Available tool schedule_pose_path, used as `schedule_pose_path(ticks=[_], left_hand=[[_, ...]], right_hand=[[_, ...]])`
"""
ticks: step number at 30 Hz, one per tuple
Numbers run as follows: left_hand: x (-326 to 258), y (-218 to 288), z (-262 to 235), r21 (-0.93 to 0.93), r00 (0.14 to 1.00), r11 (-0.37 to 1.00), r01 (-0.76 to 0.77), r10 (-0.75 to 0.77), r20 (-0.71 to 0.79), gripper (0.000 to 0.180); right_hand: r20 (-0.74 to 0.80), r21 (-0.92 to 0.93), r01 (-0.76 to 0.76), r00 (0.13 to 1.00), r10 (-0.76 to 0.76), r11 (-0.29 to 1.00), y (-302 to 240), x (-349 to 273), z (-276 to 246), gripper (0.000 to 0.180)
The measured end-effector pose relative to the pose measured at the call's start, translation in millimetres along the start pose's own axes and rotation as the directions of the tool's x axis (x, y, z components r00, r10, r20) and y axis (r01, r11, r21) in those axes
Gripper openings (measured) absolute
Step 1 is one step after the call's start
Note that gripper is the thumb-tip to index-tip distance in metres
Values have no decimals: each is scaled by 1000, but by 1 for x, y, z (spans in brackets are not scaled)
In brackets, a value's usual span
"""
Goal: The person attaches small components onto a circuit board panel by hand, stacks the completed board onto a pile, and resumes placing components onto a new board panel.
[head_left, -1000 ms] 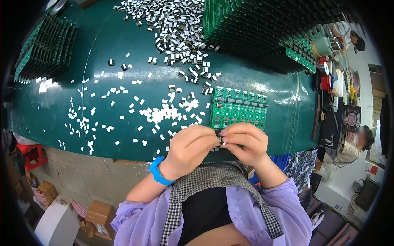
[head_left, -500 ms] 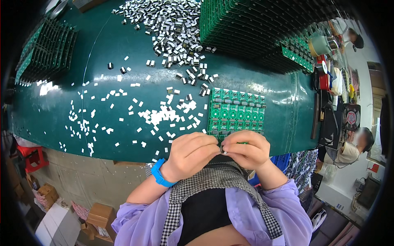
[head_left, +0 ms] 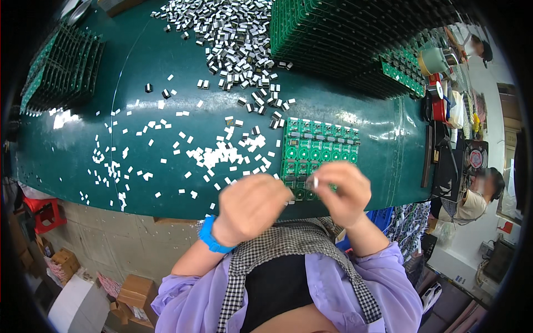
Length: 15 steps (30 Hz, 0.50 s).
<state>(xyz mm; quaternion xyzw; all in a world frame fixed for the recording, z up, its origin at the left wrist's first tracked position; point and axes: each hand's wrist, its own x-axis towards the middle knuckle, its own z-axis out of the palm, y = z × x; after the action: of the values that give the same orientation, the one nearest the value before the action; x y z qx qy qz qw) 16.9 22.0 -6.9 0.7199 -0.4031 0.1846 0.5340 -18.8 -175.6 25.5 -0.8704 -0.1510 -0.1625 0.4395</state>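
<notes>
Head view: Two bare hands worked apart over the near edge of a green table (head_left: 166, 122), above a green circuit board (head_left: 321, 145).
Right hand (head_left: 347, 191): Thumb and fingertips were pinched nearly together around a small dark-and-white part (head_left: 311, 182), blurred in the frame.
Small part: It sat at the fingertips, over the lower rows of the board.
Left hand (head_left: 250, 202): Fingers were curled close together beside the board's near left corner; whether they held anything could not be told. A blue wristband (head_left: 211, 234) circled the wrist.
In the way: The right hand covered the board's near right portion.
White pieces (head_left: 214, 155): Small flat rectangles lay strewn left of the board, thickest just beyond the left hand.
Component heap (head_left: 239, 44): Black-and-white blocks spread across the far side, a few straying toward the board.
Board stacks: A tall right-hand stack (head_left: 333, 41) loomed beyond the board and blocked the table behind it; a smaller left-hand stack (head_left: 64, 69) stood at far left.
Surroundings: A red stool (head_left: 45, 213) and a cardboard carton (head_left: 136, 297) stood at lower left; a seated person (head_left: 469, 205) was at right.
</notes>
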Motion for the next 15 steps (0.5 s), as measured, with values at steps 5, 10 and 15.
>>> schedule_pose_path(ticks=[5,10,15], left_hand=[[15,-13,-22,615,853,639,463,-508,-115,27],[2,-21,-21,491,824,708,508,-565,-38,20],[5,-20,-21,484,863,737,473,-497,-88,16]], right_hand=[[5,-351,-9,1000,12,936,24,18,7,19],[76,-464,59,997,-27,884,30,20,11,16],[83,-474,55,996,-18,879,29,21,11,16]])
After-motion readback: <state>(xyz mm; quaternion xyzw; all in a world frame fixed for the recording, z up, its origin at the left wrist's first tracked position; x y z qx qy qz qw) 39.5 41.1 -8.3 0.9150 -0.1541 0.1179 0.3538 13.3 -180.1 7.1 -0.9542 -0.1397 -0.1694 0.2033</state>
